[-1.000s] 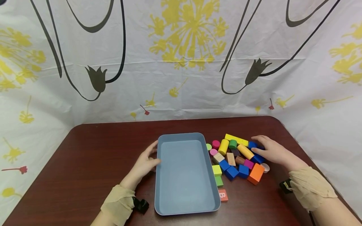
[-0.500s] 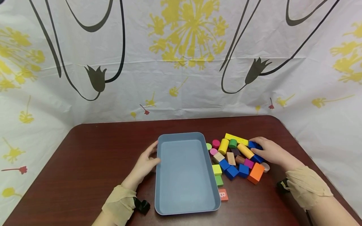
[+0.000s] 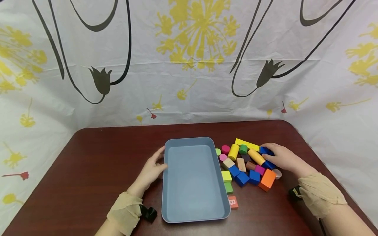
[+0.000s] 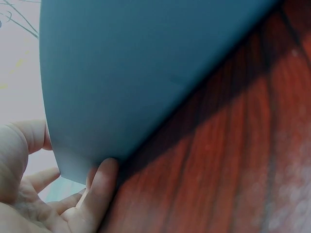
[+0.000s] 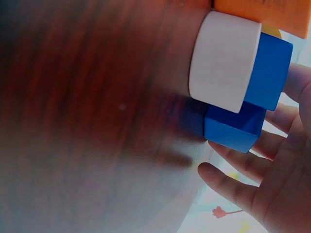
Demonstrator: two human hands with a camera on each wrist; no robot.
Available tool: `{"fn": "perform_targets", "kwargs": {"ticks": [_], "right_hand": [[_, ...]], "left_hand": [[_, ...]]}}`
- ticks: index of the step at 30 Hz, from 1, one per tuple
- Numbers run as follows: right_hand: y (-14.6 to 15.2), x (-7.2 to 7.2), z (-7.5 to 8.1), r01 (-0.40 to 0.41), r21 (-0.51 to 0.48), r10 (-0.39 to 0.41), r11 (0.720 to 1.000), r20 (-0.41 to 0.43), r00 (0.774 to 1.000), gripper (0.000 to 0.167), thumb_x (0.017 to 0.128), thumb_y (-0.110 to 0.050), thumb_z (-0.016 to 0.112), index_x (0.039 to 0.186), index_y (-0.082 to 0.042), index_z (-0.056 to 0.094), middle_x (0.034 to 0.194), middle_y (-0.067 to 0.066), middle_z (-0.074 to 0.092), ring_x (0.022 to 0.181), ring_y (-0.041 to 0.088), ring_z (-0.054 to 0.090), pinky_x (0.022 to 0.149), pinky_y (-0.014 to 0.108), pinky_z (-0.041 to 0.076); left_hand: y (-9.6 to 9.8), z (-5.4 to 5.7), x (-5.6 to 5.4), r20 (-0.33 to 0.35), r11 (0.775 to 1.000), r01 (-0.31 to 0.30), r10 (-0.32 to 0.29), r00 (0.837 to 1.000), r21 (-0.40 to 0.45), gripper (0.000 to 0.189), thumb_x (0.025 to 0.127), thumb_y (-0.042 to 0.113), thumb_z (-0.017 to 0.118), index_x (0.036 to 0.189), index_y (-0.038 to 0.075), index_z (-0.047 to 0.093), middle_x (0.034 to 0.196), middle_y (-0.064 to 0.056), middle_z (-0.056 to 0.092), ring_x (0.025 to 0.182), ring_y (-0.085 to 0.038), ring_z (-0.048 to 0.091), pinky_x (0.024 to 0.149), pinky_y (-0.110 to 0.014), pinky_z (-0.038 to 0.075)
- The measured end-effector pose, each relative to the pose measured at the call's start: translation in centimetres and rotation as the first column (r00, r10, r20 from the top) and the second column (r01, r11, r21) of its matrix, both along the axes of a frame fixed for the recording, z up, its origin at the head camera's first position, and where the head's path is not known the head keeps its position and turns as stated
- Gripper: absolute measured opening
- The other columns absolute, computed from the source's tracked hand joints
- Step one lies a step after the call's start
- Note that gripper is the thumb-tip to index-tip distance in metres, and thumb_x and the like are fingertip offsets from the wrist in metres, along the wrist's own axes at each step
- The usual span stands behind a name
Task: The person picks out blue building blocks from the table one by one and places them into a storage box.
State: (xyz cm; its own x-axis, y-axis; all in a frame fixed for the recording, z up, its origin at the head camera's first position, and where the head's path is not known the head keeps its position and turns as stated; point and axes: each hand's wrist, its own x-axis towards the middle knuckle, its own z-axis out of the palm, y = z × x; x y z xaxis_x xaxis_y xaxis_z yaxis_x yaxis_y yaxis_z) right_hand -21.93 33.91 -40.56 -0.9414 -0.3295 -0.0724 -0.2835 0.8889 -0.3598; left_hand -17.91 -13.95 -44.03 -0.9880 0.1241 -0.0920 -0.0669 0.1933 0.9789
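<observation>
A shallow blue-grey tray (image 3: pixel 195 209) lies mid-table in the head view. My left hand (image 3: pixel 150 168) rests at its left side, thumb at the rim and fingers along the outer wall; in the left wrist view, a fingertip (image 4: pixel 106 170) touches that wall. At the right end of a pile of coloured blocks is my right hand (image 3: pixel 284 159), loosely spread around two blue blocks (image 3: pixel 265 151). The right wrist view shows its fingers behind the lower blue block (image 5: pixel 233 128). A pale round block (image 5: pixel 224 60) sits in front of them. Part of the blue blocks is hidden by the hand.
Beside the tray's right edge lie a yellow bar (image 3: pixel 246 144), a yellow cylinder (image 3: pixel 234 152), an orange block (image 3: pixel 267 180), and several other blocks. A red block marked B (image 3: pixel 232 202) lies nearer me. A patterned cloth (image 3: pixel 189 98) hangs behind the dark table (image 3: pixel 103 180).
My right hand has shifted slightly left and settled closer around the blue blocks, then stayed there. The left hand, the tray and the pile look the same.
</observation>
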Motion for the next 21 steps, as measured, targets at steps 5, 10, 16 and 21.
{"fn": "perform_targets", "kwargs": {"ticks": [5, 10, 16, 21], "right_hand": [[-0.08, -0.07, 0.08, 0.003, 0.005, -0.003, 1.000, 0.006, 1.000, 0.046, 0.092, -0.023, 0.061, 0.127, 0.006, 0.053, 0.121, 0.028, 0.055, 0.106, 0.042, 0.053, 0.088, 0.060, 0.043], [-0.18, -0.13, 0.19, 0.005, 0.009, -0.006, 1.000, 0.010, 1.000, 0.044, 0.092, -0.022, 0.061, 0.126, 0.006, 0.054, 0.117, 0.026, 0.058, 0.100, 0.039, 0.056, 0.086, 0.059, 0.045], [-0.33, -0.11, 0.36, 0.001, 0.021, -0.001, 1.000, -0.004, 1.000, 0.042, 0.091, -0.020, 0.062, 0.125, 0.005, 0.055, 0.114, 0.025, 0.059, 0.096, 0.037, 0.057, 0.084, 0.058, 0.046], [-0.36, -0.10, 0.47, -0.008, 0.024, 0.008, 1.000, -0.015, 1.000, 0.042, 0.091, -0.018, 0.063, 0.125, 0.004, 0.055, 0.115, 0.025, 0.059, 0.098, 0.037, 0.057, 0.084, 0.058, 0.046]], "left_hand": [[0.05, 0.05, 0.05, -0.002, 1.000, 0.003, -0.003, 1.000, 0.007, 0.076, 0.082, -0.002, 0.054, 0.151, 0.020, 0.032, 0.133, -0.016, 0.048, 0.069, -0.024, 0.058, 0.054, -0.038, 0.051], [0.08, 0.09, 0.06, 0.003, 1.000, 0.005, -0.005, 1.000, 0.018, 0.076, 0.082, -0.002, 0.055, 0.151, 0.021, 0.032, 0.133, -0.016, 0.048, 0.069, -0.023, 0.058, 0.055, -0.038, 0.051], [0.01, 0.05, 0.06, 0.001, 1.000, 0.008, -0.008, 1.000, 0.029, 0.076, 0.081, -0.002, 0.055, 0.151, 0.020, 0.033, 0.134, -0.018, 0.047, 0.069, -0.023, 0.058, 0.054, -0.037, 0.051], [-0.02, 0.05, 0.02, 0.002, 0.999, 0.012, -0.012, 1.000, 0.040, 0.076, 0.081, -0.002, 0.055, 0.151, 0.019, 0.033, 0.135, -0.019, 0.047, 0.070, -0.023, 0.058, 0.055, -0.037, 0.051]]}}
